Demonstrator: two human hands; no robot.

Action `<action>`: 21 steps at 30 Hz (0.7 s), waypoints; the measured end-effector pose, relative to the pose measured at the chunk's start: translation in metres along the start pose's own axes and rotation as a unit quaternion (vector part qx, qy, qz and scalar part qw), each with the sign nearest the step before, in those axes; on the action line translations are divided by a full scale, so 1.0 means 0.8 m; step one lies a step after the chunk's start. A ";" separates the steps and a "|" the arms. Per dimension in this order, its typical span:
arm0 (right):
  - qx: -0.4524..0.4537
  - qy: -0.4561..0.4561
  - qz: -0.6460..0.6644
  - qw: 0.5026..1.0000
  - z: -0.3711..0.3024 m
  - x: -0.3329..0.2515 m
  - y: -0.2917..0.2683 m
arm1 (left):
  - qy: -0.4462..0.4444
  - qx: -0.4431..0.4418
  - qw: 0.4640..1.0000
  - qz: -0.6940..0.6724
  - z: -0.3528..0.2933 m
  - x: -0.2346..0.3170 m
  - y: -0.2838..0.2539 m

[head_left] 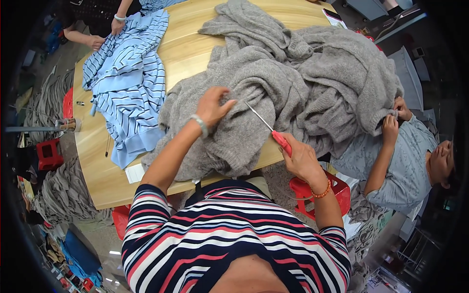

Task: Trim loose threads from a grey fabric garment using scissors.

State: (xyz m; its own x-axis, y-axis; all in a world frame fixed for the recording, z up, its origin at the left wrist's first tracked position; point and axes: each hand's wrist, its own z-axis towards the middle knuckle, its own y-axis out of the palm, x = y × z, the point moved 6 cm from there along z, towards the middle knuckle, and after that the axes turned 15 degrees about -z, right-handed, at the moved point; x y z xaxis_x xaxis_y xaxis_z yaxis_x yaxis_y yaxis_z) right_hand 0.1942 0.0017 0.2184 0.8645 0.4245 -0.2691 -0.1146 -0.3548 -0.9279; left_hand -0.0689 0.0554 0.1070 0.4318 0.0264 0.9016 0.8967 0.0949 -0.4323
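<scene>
My left hand rests on a heap of grey knitted sweater, its thumb and forefinger apart; the other fingers are partly hidden. In my right hand is a pair of slim scissors with a red handle. Their thin metal blades look closed and point up and left, with the tip at a fold in the knit close to my left thumb. Thick folds of grey knitwear continue to the right and toward the far side of the table.
Blue striped garments lie on the left of the wooden table, under a co-worker's hands. Another person at the right handles the grey knit's edge. Red stools and grey garment piles stand around the table.
</scene>
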 end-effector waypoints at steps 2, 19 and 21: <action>0.019 0.009 0.010 1.000 0.005 0.000 -0.004 | 0.107 0.019 0.994 0.015 0.032 0.021 0.023; -0.104 -0.051 -0.015 0.993 -0.019 -0.033 0.000 | -0.064 -0.036 0.976 -0.205 -0.060 -0.077 -0.007; -0.128 -0.102 -0.011 0.986 -0.026 -0.049 0.015 | -0.135 -0.012 0.941 -0.309 -0.078 -0.099 -0.004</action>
State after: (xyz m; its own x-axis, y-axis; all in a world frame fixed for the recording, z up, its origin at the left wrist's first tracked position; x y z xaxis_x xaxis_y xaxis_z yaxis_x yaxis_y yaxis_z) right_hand 0.1691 -0.0360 0.2234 0.7457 0.5841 -0.3205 0.0532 -0.5318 -0.8452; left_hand -0.0996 -0.0088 0.0358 -0.2107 0.2252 0.9513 0.9720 0.1519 0.1794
